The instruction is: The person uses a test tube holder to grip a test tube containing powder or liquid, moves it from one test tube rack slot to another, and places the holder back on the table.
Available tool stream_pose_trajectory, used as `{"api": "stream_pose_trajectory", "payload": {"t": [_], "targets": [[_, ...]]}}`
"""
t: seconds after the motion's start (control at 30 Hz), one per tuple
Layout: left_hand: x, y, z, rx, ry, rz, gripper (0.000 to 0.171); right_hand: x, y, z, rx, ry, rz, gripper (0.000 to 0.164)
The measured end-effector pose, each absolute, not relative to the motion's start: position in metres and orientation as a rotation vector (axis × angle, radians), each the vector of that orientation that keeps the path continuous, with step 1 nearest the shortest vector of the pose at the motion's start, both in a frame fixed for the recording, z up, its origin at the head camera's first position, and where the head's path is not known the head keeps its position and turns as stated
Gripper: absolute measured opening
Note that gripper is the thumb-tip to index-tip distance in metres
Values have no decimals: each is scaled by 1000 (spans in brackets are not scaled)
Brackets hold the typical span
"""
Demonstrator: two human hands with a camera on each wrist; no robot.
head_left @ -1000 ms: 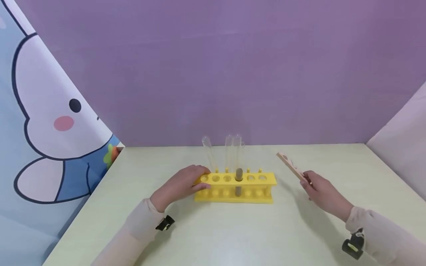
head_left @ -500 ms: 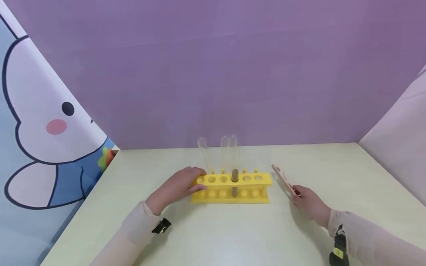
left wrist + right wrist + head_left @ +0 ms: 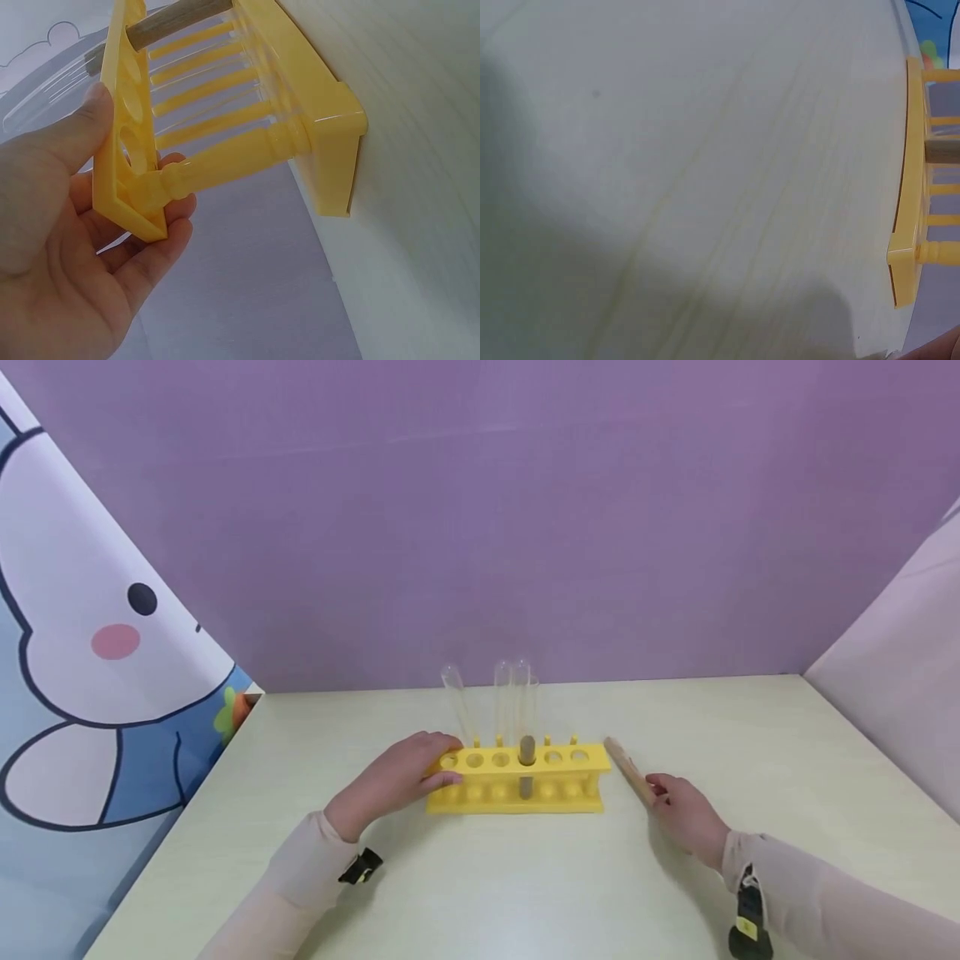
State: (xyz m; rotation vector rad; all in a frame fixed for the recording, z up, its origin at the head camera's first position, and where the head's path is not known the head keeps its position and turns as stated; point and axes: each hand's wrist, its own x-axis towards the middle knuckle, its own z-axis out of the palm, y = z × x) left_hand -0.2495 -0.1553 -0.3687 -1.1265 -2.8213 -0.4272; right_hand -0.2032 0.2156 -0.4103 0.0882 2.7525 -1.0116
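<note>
A yellow test tube rack [image 3: 487, 774] stands upright on the table. My left hand [image 3: 393, 781] grips its left end; in the left wrist view, the thumb lies on the top plate [image 3: 109, 161] and the fingers curl beneath. A grey-brown tube [image 3: 527, 750] stands in one of the rack's holes; its contents are unclear. Clear test tubes [image 3: 502, 697] sit upside down on pegs behind, one [image 3: 456, 693] leaning left. My right hand [image 3: 688, 818] pinches a wooden test tube holder [image 3: 628, 770], its tip close to the rack's right end. The right wrist view barely shows this hand.
The pale table [image 3: 525, 885] extends around the rack. Behind it rises a purple backdrop [image 3: 525, 527], with a cartoon-printed cloth [image 3: 67, 777] at left and a pale cloth [image 3: 900, 635] at right. Several pegs [image 3: 573, 740] on the rack's right carry no tube.
My right hand has moved left and lower, bringing the wooden test tube holder near the rack's right end. The left hand keeps its grip on the rack. The head view has shifted slightly.
</note>
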Motion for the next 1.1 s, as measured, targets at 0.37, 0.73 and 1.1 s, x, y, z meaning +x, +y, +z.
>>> {"api": "stream_pose_trajectory", "payload": {"t": [0.37, 0.73, 1.1], "targets": [[-247, -156, -369, -1114, -2821, -442, 42, -204, 211, -410, 113, 2728, -1001, 43], [-245, -155, -371, -1137, -2798, -439, 41, -202, 210, -415, 126, 2731, -1025, 45], [-247, -156, -374, -1136, -2799, -458, 41, -202, 212, -416, 83, 2716, -1051, 46]]}}
